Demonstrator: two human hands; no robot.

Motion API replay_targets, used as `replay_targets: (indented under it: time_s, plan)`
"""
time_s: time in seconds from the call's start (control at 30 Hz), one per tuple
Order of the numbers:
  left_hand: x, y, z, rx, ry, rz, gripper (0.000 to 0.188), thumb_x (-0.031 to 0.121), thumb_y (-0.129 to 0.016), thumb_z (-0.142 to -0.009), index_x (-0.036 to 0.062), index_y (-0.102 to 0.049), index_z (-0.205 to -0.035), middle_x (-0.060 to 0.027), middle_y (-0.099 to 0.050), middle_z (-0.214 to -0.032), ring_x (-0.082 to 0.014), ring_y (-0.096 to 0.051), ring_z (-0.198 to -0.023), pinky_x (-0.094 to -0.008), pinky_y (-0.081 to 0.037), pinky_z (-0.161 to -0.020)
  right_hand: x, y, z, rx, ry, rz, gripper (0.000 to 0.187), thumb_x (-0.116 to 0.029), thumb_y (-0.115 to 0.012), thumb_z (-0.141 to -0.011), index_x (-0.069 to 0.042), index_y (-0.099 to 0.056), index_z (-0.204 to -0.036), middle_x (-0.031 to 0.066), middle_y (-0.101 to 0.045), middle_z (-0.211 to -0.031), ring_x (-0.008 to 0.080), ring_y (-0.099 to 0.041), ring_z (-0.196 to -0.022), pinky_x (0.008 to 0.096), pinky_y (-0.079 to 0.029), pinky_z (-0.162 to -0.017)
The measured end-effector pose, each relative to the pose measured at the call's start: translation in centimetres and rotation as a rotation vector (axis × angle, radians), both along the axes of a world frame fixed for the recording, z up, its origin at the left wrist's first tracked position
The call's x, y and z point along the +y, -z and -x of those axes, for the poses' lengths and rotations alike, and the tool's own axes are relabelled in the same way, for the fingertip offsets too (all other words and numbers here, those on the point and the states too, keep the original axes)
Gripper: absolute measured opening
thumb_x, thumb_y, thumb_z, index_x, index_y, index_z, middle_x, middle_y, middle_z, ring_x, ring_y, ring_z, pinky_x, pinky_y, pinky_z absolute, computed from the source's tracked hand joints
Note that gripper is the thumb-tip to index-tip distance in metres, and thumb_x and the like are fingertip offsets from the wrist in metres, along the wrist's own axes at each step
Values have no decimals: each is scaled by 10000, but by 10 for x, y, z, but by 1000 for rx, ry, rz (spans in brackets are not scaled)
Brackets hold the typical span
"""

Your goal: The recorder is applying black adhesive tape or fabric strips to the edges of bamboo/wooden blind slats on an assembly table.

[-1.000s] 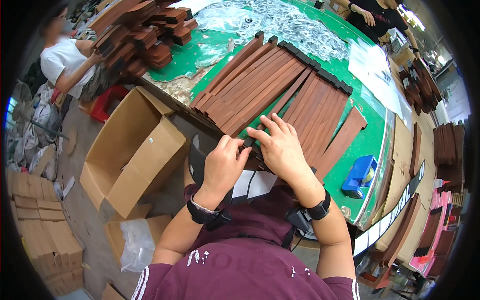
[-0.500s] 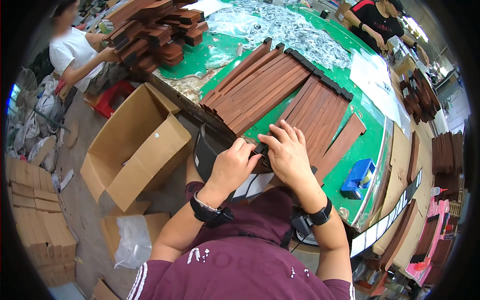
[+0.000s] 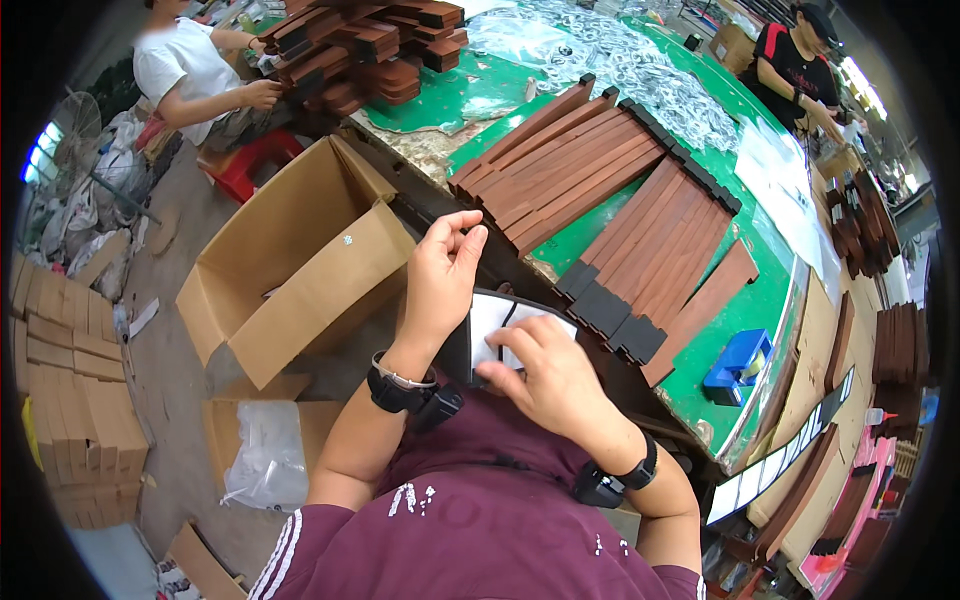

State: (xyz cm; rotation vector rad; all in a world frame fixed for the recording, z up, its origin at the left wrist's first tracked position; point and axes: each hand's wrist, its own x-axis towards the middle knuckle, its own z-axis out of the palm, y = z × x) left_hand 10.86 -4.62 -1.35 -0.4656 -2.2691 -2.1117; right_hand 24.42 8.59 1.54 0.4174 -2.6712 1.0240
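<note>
My left hand (image 3: 443, 280) is raised in front of the table edge, its fingers curled in toward the thumb; anything pinched there is too small to make out. My right hand (image 3: 548, 375) hovers low over a white sheet with black lines (image 3: 487, 312) at my lap, thumb and forefinger apart. Beyond the hands, a row of reddish-brown wooden slats (image 3: 655, 240) lies side by side on the green table. Black pieces (image 3: 603, 308) cover their near ends, and black pieces cap the far ends too. A second group of slats (image 3: 570, 170) lies to its left.
An open cardboard box (image 3: 320, 290) stands left of the table. One loose slat (image 3: 715, 305) and a blue tape dispenser (image 3: 735, 365) are at the right. Stacked slats (image 3: 370, 50) and small clear bags (image 3: 620, 70) occupy the far side. Two people work beyond.
Both hands have drawn back from the slats' near ends, the left one up and leftward, the right one down to the white sheet. Black end pieces now show. The view has shifted.
</note>
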Motion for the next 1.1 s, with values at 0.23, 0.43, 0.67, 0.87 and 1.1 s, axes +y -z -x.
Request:
replay_targets:
  time_s: [0.23,0.43,0.67,0.87,1.1]
  plan:
    - [-11,-7,5,-184,7,-300,277,226,-633,-1016,7,-610,-1183,41,-546,-735,-9,-428,-555,-182,-360,-477,-24,19,5,-578,-36,535,408,-369,-670,-969,21,-625,-1083,143,-681,-965,215,-671,-871,343,-532,-790]
    - [-26,3,13,-338,-12,-450,262,219,-632,-1016,15,-600,-1178,76,-435,-644,-1,-338,-500,-188,-294,-438,-23,39,12,-824,-94,963,328,-356,-518,-1065,-57,-634,-1132,61,-697,-957,67,-617,-850,226,-486,-762]
    - [-43,18,21,-386,71,-460,227,202,-645,-1006,16,-618,-1134,58,-521,-716,-1,-420,-553,-169,-337,-461,-17,34,24,-855,-1,841,253,-235,-523,-1059,-29,-652,-1128,83,-707,-861,149,-655,-682,286,-528,-644]
    - [-69,24,13,-5,139,100,162,97,-712,-928,50,-708,-1083,23,-588,-722,-41,-472,-579,-218,-407,-560,5,-17,43,-7,174,128,100,-14,-634,-912,-37,-643,-1009,136,-659,-861,318,-665,-719,366,-540,-634]
    - [-49,11,-4,286,377,79,266,92,-793,-835,22,-741,-1087,-53,-667,-948,-129,-614,-753,-261,-499,-647,20,-26,63,-243,14,136,110,-28,-604,-937,-38,-633,-1042,144,-636,-927,346,-648,-872,398,-532,-764]
